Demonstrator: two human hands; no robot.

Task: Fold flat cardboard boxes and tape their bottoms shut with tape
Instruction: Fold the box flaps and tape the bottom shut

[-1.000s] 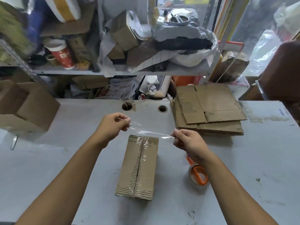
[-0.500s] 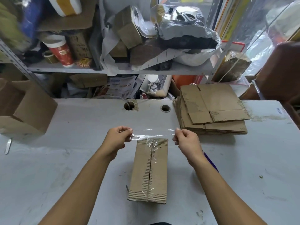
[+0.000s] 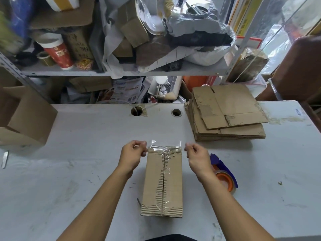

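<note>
A folded cardboard box (image 3: 162, 181) lies on the grey table (image 3: 86, 153) with its taped seam facing up. A short strip of clear tape (image 3: 165, 147) lies across the box's far edge, crosswise to the seam. My left hand (image 3: 132, 153) is at the box's far left corner and my right hand (image 3: 197, 156) is at its far right corner. Each hand has curled fingers that pinch one end of the strip. An orange tape roll in a blue dispenser (image 3: 225, 176) lies on the table beside my right wrist.
A stack of flat cardboard boxes (image 3: 225, 115) sits at the back right. An assembled box (image 3: 26, 119) stands at the left edge, with a small blade (image 3: 4, 159) in front of it. Two cable holes (image 3: 176, 112) mark the table's back. Cluttered shelves rise behind.
Both hands have lowered the stretched tape strip from above the box onto its far edge. The hands now sit level with the box's top corners.
</note>
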